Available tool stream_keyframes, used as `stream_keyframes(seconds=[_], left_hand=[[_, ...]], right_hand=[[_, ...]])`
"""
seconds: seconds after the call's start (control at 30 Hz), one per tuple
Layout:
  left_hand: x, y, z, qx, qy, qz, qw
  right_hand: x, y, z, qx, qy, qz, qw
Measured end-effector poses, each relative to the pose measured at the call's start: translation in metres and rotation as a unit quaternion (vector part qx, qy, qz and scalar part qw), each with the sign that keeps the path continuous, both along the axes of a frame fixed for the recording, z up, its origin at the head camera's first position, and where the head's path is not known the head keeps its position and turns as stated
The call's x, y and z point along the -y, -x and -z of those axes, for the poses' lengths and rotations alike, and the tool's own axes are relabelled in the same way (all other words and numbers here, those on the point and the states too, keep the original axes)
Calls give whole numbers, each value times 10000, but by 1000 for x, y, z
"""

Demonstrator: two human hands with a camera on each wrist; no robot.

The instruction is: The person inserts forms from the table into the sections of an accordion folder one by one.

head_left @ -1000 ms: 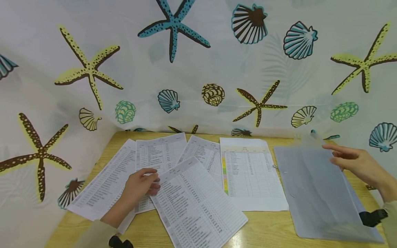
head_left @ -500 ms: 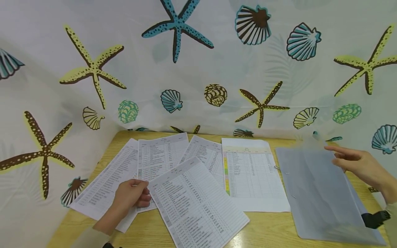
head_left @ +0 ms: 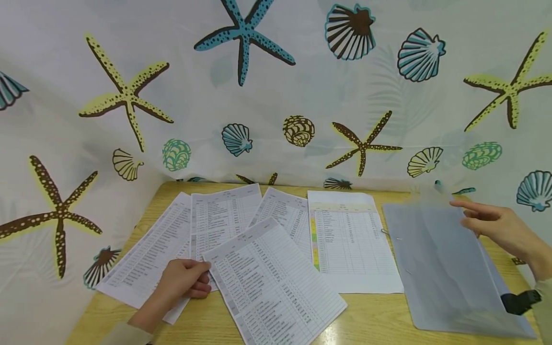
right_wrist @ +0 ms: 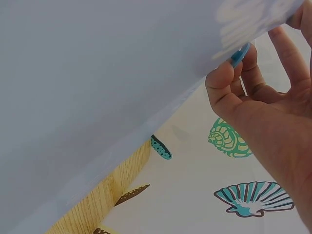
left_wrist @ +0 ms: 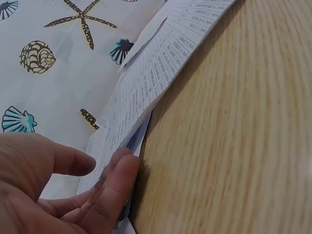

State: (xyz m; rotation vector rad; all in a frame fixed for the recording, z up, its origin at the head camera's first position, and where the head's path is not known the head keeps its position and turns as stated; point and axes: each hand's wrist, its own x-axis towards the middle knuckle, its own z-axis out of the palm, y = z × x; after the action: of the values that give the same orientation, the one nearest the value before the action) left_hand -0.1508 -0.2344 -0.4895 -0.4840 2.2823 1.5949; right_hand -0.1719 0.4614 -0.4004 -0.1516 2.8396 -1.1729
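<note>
In the head view my left hand (head_left: 183,280) is at the upper left corner of the front stack of printed sheets (head_left: 276,282). Its thumb and fingers stand apart around the paper's edge in the left wrist view, fingers (left_wrist: 114,190) beneath and thumb above. At the right lies a translucent bluish plastic folder (head_left: 440,268). My right hand (head_left: 496,223) pinches the folder's raised clear cover (right_wrist: 122,87) near its top corner and holds it up at a slant.
Behind the front stack lie more printed sheets (head_left: 224,211), fanned and overlapping to the left. A form with coloured tabs (head_left: 353,258) is beside the folder, a small metal clip (head_left: 385,232) between them. A shell-print cloth (head_left: 267,100) hangs behind the wooden table (head_left: 366,318).
My left hand has drawn back from over the front stack's upper left part, down and left, to its edge. My right hand keeps holding the folder cover up in the same place.
</note>
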Motion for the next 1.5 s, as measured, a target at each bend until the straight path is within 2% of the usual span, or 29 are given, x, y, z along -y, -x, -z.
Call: stream_keyframes(seconds=[0.17, 0.3, 0.43, 0.57, 0.8, 0.9, 1.0, 1.17, 1.5], left_hand=[[-3, 0, 7, -257, 279, 237, 9990], [-5, 1, 7, -534, 578, 385, 9962], [-8, 3, 4, -658, 638, 312, 9953], [-14, 5, 2, -712, 415, 120, 9965], [-24, 6, 3, -554, -729, -301, 9953], [-25, 7, 3, -443, -881, -354, 9945], [-25, 8, 3, -473, -879, -230, 9947], [-28, 6, 5, -775, -773, 191, 9938], [-33, 5, 3, -974, -1118, 340, 9884]], right_hand=[[0, 0, 0, -14, 35, 17, 10000], [0, 0, 0, 3, 63, 17, 10000], [1, 0, -1, 5, -61, 84, 9999], [1, -1, -1, -9, -67, 92, 9999], [1, -1, -1, -8, 35, 41, 10000], [1, 0, -1, 17, 23, 13, 10000], [1, 0, -1, 35, 32, -22, 10000], [1, 1, -2, 65, 119, -60, 9999], [6, 4, -3, 167, 13, 28, 9999]])
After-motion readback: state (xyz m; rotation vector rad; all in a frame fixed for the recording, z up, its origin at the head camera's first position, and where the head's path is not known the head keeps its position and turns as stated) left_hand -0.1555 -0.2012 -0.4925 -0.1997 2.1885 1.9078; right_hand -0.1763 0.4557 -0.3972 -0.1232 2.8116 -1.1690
